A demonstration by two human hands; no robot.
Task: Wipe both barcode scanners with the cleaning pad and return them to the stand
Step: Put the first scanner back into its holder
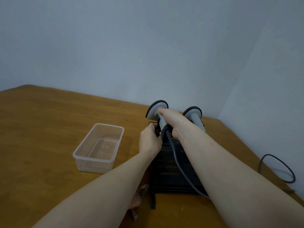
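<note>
Surface: wooden table [41,129], plain wall behind
Right hand [171,119]: fingers wrapped around left scanner [157,109], frame centre, over black stand [171,170]
Left hand [150,142]: fingers curled at that scanner's underside; grip unclear
Second scanner [193,113]: just right, in stand
Cleaning pad [139,196]: lower centre, on table
Clear tub [98,147]: left of stand

No text, label, brand or number can be read anywhere in my view. The clear plastic container [98,148] on the table carries a small embossed mark on its base, but it is too blurred for me to make out. The two scanners near my hands show no legible marking.
</note>
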